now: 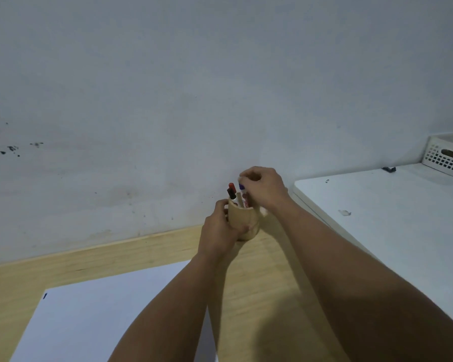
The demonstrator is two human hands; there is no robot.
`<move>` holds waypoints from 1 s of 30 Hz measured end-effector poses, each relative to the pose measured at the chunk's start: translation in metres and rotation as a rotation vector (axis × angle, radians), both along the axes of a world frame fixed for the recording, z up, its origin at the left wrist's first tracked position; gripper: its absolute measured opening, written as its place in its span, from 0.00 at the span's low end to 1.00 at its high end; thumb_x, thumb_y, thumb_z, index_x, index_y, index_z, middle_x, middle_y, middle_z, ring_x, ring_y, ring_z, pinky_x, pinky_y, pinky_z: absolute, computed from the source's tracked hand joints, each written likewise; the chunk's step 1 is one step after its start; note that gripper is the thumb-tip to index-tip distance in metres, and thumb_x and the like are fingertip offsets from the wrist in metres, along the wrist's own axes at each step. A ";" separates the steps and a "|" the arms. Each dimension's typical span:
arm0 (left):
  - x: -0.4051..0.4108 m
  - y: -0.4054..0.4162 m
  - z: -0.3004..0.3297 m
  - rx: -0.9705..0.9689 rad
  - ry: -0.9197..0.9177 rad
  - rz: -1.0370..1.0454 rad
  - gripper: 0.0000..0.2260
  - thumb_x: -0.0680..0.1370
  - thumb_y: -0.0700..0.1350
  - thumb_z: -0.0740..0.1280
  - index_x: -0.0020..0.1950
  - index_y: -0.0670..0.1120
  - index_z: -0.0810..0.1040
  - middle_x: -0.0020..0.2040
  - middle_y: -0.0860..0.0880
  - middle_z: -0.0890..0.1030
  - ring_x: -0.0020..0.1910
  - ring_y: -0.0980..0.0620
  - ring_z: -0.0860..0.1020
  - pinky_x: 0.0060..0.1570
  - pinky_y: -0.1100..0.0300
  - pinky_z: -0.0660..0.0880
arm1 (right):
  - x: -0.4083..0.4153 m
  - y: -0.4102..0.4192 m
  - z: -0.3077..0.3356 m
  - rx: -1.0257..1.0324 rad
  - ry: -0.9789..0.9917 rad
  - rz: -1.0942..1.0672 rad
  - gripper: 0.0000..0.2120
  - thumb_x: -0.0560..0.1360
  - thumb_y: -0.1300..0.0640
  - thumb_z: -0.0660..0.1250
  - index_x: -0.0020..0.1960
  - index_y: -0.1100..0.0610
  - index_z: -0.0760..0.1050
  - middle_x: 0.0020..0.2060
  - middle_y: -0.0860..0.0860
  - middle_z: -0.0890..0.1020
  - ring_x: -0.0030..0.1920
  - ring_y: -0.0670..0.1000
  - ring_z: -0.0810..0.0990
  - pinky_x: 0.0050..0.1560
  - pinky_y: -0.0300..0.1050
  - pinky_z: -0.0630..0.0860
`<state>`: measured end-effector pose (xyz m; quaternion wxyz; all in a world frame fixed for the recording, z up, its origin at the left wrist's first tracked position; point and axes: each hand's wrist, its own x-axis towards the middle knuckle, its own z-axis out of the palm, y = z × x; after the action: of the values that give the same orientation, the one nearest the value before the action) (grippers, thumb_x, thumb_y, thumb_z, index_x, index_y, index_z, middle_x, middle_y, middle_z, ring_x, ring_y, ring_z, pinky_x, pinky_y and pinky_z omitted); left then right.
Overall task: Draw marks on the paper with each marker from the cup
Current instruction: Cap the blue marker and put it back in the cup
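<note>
A tan wooden cup (243,218) stands on the wooden table near the wall. My left hand (220,236) wraps around its left side. Inside the cup stand a red-capped marker (232,186), a black-capped marker (232,194) and a blue-capped marker (242,190). My right hand (262,186) is above the cup with its fingertips pinched on the top of the blue-capped marker. A white sheet of paper (97,317) lies at the lower left, with a small blue mark (44,296) near its top left corner. My forearms cover part of the sheet.
The wooden table (147,249) meets a grey wall at the back. A white surface (392,218) adjoins it on the right, with a white perforated basket (447,158) at its far corner and a small dark object (389,169) beside it.
</note>
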<state>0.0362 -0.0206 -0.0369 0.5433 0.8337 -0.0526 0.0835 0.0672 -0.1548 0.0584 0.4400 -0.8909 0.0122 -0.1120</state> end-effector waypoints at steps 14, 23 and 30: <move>0.002 0.003 0.001 -0.001 0.021 -0.020 0.36 0.68 0.51 0.84 0.70 0.52 0.70 0.60 0.51 0.84 0.56 0.49 0.84 0.55 0.46 0.83 | 0.017 -0.010 0.018 -0.257 0.323 0.360 0.17 0.76 0.69 0.68 0.54 0.48 0.81 0.52 0.57 0.83 0.53 0.57 0.80 0.57 0.52 0.79; 0.003 0.003 0.001 -0.002 0.030 -0.019 0.33 0.68 0.49 0.84 0.67 0.51 0.70 0.56 0.53 0.82 0.56 0.48 0.84 0.56 0.45 0.83 | 0.011 -0.014 0.012 -0.086 0.217 0.362 0.06 0.82 0.58 0.74 0.57 0.56 0.87 0.53 0.52 0.88 0.54 0.46 0.85 0.49 0.38 0.78; 0.001 0.002 0.004 0.005 0.039 -0.007 0.34 0.68 0.48 0.84 0.68 0.51 0.70 0.62 0.49 0.83 0.58 0.47 0.83 0.57 0.45 0.82 | 0.009 -0.018 0.009 -0.074 0.066 0.338 0.03 0.80 0.61 0.76 0.48 0.58 0.88 0.38 0.48 0.87 0.34 0.38 0.83 0.42 0.38 0.80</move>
<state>0.0368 -0.0186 -0.0326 0.5423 0.8364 -0.0452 0.0650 0.0757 -0.1728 0.0674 0.4187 -0.8991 -0.1277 -0.0075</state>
